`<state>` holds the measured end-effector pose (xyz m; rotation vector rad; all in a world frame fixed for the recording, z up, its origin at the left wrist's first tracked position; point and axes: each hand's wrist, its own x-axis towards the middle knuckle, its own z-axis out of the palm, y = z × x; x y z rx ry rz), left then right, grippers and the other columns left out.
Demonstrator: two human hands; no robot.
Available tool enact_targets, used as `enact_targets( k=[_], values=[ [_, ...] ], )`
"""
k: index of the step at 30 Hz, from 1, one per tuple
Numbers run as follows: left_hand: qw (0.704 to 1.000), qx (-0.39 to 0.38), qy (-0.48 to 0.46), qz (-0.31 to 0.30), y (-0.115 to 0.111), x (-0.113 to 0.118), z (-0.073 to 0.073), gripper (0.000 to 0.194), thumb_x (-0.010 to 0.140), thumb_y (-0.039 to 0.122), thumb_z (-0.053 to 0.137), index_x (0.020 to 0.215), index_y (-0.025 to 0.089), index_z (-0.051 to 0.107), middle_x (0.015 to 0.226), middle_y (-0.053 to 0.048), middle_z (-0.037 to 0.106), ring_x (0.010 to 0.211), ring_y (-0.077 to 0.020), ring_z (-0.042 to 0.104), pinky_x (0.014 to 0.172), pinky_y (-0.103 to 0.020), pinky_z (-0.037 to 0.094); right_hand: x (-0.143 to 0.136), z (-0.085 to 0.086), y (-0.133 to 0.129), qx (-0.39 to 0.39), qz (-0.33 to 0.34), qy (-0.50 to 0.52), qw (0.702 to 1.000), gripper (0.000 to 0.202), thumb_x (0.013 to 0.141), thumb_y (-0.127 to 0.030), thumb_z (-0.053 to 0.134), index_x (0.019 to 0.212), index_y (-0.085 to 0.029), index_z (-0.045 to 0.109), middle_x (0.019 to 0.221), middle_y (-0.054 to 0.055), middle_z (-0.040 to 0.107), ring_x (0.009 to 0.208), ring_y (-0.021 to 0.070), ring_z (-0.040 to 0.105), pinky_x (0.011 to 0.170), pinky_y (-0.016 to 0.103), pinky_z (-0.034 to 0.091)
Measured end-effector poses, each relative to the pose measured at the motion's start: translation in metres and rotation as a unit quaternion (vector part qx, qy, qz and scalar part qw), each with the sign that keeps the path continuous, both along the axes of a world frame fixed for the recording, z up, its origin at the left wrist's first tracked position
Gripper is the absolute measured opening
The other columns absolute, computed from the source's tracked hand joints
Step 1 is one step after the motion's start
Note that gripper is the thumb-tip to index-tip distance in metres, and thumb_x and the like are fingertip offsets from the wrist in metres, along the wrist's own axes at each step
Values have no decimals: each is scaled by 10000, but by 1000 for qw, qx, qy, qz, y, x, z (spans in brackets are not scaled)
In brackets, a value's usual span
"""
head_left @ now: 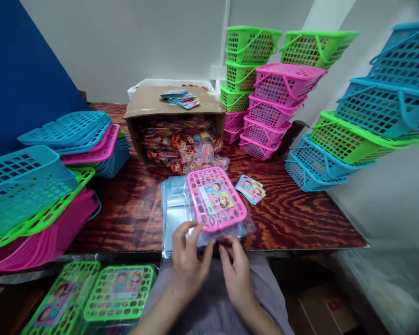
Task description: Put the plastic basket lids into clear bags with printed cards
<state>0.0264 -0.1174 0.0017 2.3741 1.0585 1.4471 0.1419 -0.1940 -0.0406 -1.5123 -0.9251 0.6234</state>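
A pink lidded basket [194, 180] lies in a clear plastic bag [250, 225] at the table's front edge, with a printed card [216, 197] on its lid. My left hand [188, 260] is at the bag's near edge, thumb and fingers curled on the film, index finger close to the basket's corner. Just to its right, my right hand [235, 267] pinches the same edge between thumb and fingers. Beneath the basket and to its left is a stack of flat clear bags [176, 200]. Several loose cards [251, 188] lie right of the basket.
Behind stands an open cardboard box [134, 139] of bagged pieces, cards [181, 98] on top. Blue lids [70, 128] and nested baskets [31, 223] are at left. Filled baskets tower at right, pink [265, 123] and blue [380, 107]. Bagged green baskets [120, 304] sit below the table.
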Motion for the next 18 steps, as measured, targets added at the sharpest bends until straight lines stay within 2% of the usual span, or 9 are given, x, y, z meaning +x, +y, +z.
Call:
enact_targets(
  k=[1,3,6,8,11,18],
  values=[
    [999,-27,-5,35,-3,1,-7,568,887,199,653,1405,163,423,1272,-166,503,1220,-287,498,993,-477,477,1,0,6,-17,-2,55,998,190,954,-318,528,1056,-182,612,990,67,648,920,214,614,845,341,508],
    [994,-77,11,81,-7,1,-20,680,902,285,630,1486,144,311,1312,-195,492,1222,-313,500,970,-502,473,5,3,18,-26,-10,101,994,194,930,-350,545,990,-181,621,904,34,648,855,200,602,807,320,497],
    [987,-110,75,94,-6,-2,-31,646,933,319,559,1492,114,308,1084,-139,622,982,-283,596,856,-479,483,6,6,29,-17,-17,127,992,201,886,-350,573,975,-181,634,866,10,643,848,195,586,811,308,477],
    [984,-110,105,94,-2,-5,-33,548,956,273,506,1456,96,368,893,-73,637,808,-239,602,781,-432,475,5,9,31,-12,-23,140,990,211,864,-354,589,970,-180,643,840,3,640,836,197,580,803,304,472],
    [984,-102,112,94,3,-8,-32,452,964,200,466,1401,89,438,768,-28,612,712,-211,586,735,-390,464,0,14,29,-3,-37,149,988,236,865,-385,596,971,-181,650,860,14,661,840,203,584,798,303,474],
    [989,-66,103,80,5,-17,-31,406,964,141,440,1367,110,472,852,-66,670,797,-210,633,824,-415,494,-5,20,32,7,-58,158,986,312,869,-466,618,977,-175,653,903,38,697,851,210,613,805,299,483]
  ],
)
